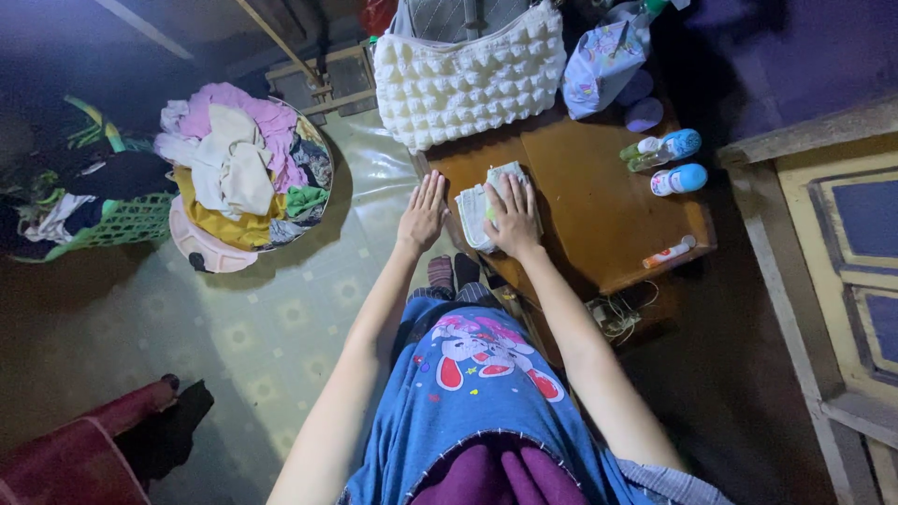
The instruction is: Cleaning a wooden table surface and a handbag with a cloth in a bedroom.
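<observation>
A small folded pale cloth [475, 211] with green and white patches lies at the near left edge of a low brown wooden table [589, 201]. My right hand [513, 217] rests flat on top of it, fingers spread. My left hand [423, 211] hovers flat just left of the cloth, at the table's edge, holding nothing. Both arms reach forward over my blue printed garment.
A white knitted bag [468, 79] and a printed pouch [601, 58] sit at the table's far side. Two blue-capped bottles [672, 161] and a small tube [668, 252] lie at its right. A round basket of mixed clothes [245, 178] and a green basket [112, 224] stand on the floor, left.
</observation>
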